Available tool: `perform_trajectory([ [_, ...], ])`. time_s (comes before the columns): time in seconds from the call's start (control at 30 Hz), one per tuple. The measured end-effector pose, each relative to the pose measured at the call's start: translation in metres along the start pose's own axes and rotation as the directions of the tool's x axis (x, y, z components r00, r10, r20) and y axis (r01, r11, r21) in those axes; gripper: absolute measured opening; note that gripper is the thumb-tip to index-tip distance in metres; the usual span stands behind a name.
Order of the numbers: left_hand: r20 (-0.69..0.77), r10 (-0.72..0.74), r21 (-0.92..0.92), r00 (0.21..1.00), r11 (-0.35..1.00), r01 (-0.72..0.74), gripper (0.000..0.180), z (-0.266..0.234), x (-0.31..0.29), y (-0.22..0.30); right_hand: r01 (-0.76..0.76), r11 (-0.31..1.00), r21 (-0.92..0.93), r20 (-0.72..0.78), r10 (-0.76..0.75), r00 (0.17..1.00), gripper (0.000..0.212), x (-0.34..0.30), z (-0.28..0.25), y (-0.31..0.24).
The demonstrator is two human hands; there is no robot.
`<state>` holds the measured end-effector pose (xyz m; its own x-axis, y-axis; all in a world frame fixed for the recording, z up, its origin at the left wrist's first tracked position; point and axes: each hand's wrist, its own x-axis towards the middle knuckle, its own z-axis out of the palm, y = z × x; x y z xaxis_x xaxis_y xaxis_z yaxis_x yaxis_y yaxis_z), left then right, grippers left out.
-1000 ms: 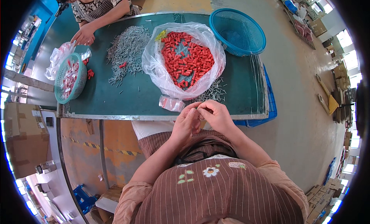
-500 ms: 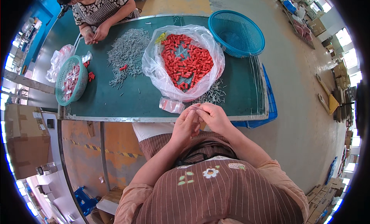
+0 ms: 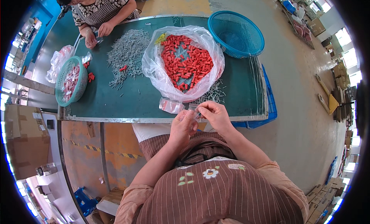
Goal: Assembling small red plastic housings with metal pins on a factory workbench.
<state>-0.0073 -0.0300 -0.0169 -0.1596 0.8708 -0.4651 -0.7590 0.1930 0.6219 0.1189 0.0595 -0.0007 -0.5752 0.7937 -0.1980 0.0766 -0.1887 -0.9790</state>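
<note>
My left hand is closed at the table's near edge, pinching what looks like a small clear plastic bag, mostly hidden by the fingers. My right hand meets it there, thumb and forefinger pinched on something small and dark grey that I cannot make out. Just beyond lies a pile of grey screws. A large clear plastic bag stands open behind it, filled with red plastic wall plugs. Left of my hands lies a small packed clear bag with red pieces inside.
On the green table are a larger screw pile and a pale green basket of packed bags. An empty blue basket stands at the far right corner. A co-worker's hands work at the far left.
My right hand has shifted slightly, its fingertips drawn a little apart from my left hand's. The small grey thing between them now shows. The co-worker's hands have changed position.
</note>
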Motion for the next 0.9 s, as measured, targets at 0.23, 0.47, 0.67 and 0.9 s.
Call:
perform_trajectory([
  [0.23, -0.066, -0.034, -0.088, 0.997, 0.996, 0.028, 0.018, -0.004, 0.002, 0.001, -0.067, 0.979, 0.191, -0.028, 0.074, 0.997, 0.007, -0.001, -0.002, 0.005],
  [0.47, -0.014, -0.081, -0.096, 0.997, 0.992, 0.079, 0.016, -0.008, -0.003, 0.012, -0.145, 0.911, 0.386, -0.001, 0.158, 0.987, 0.006, 0.000, -0.019, -0.007],
  [0.67, 0.058, -0.092, -0.047, 0.994, 0.994, 0.094, 0.006, -0.009, -0.003, 0.022, -0.144, 0.989, 0.016, 0.039, 0.143, 0.989, 0.012, -0.001, -0.023, -0.036],
  [0.9, 0.047, -0.149, 0.202, 0.988, 0.970, 0.136, 0.009, 0.001, 0.000, 0.041, 0.005, 0.981, -0.195, 0.093, 0.014, 0.996, 0.015, 0.001, -0.026, -0.046],
])
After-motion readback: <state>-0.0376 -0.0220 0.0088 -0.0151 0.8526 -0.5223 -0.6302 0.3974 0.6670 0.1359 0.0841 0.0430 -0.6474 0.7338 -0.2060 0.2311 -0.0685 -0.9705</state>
